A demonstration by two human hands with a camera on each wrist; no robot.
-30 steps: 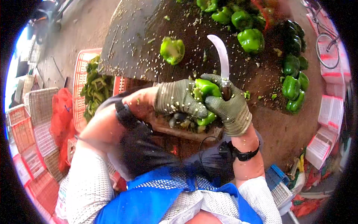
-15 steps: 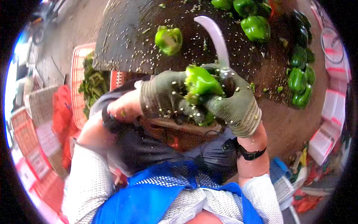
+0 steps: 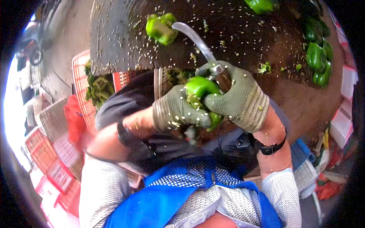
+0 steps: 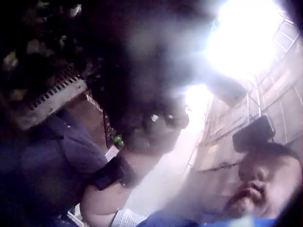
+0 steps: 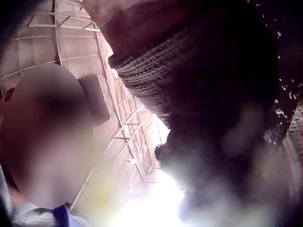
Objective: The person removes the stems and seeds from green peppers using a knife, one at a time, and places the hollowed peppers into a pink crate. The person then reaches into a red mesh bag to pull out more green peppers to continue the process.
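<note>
In the head view the gloved left hand [image 3: 178, 108] grips a green pepper [image 3: 201, 88] from its left side. The gloved right hand [image 3: 239, 95] holds a curved knife [image 3: 195, 40] by its dark handle, and its thumb presses against the same pepper. The blade points up and left, away from the pepper. Seeds cling to both gloves. A cut green pepper [image 3: 161, 29] lies on the dark table [image 3: 125, 41] near the blade's tip. Both wrist views are dark and glaring; the pepper cannot be made out there.
Whole green peppers [image 3: 316, 56] stand in a row at the table's right, with another [image 3: 260, 4] at the top. Seeds and scraps litter the surface. A crate [image 3: 80, 72] of green pieces stands left; stacked crates [image 3: 57, 182] lie beyond it.
The table and its peppers have shifted in the head view. The knife's tip now appears beside the cut pepper, and the held pepper has turned between the hands.
</note>
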